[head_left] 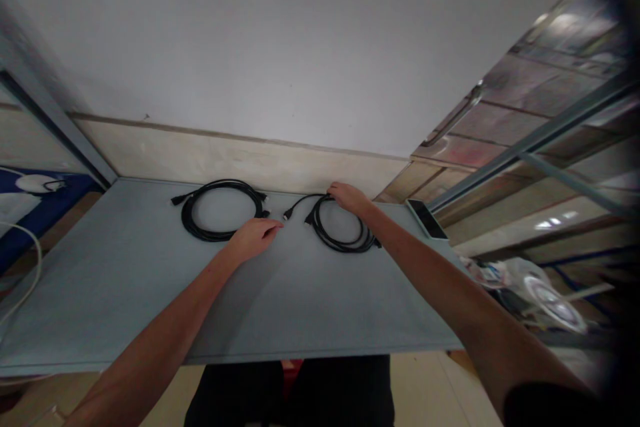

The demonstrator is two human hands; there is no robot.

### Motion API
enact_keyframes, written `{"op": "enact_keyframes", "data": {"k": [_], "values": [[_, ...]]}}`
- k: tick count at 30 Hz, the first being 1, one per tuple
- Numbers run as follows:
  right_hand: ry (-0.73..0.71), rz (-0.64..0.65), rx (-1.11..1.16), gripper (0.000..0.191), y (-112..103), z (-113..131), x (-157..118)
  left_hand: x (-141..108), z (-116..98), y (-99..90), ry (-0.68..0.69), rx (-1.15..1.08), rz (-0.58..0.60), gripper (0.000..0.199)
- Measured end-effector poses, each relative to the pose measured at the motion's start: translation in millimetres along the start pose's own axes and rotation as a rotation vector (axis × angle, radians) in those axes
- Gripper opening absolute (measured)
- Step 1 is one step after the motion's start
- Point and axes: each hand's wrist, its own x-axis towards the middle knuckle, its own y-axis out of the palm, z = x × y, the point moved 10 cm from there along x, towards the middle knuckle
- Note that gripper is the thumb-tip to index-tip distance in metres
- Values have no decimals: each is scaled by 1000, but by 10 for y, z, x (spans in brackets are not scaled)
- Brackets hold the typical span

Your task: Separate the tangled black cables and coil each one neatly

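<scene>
Two coils of black cable lie side by side on a grey table (300, 307). Over the near right edge of the left coil (189, 217) is my left hand (254, 239), its fingers together and pointing right; whether they hold anything is hidden. My right hand (345, 195) is closed on the cable at the top of the right coil (340, 245). From there a short end with a plug (287, 214) reaches left, into the gap between the coils. Other plugs stick out from both coils.
A phone-like device (427, 219) lies at the table's back right. Behind the table rises a white wall (250, 47). Metal frame posts stand at both sides. A pale cable (37, 260) hangs at the left edge, and plastic-wrapped items (540, 287) sit beyond the right edge.
</scene>
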Motion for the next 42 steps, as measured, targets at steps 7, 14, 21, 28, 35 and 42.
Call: {"op": "enact_keyframes", "data": {"k": [7, 14, 21, 28, 35, 42], "values": [[-41, -203, 195, 30, -636, -185, -167, -5, 1, -7, 11, -30, -16, 31], [-42, -339, 546, 30, -1401, 46, -390, -13, 149, 22, -145, -421, -83, 40], [-82, -155, 715, 23, -994, 761, -324, -22, 304, 156, -383, -986, -39, 63], [144, -14, 1076, 42, 10, 976, -326, -3, 369, -110, -281, -417, -85, 36], [162, -185, 1223, 24, 170, 1009, -422, 15, 176, -59, -143, -336, -17, 32], [30, -355, 1166, 32, -26, 1148, -515, 19, 307, -193, -225, -319, -30, 31]]}}
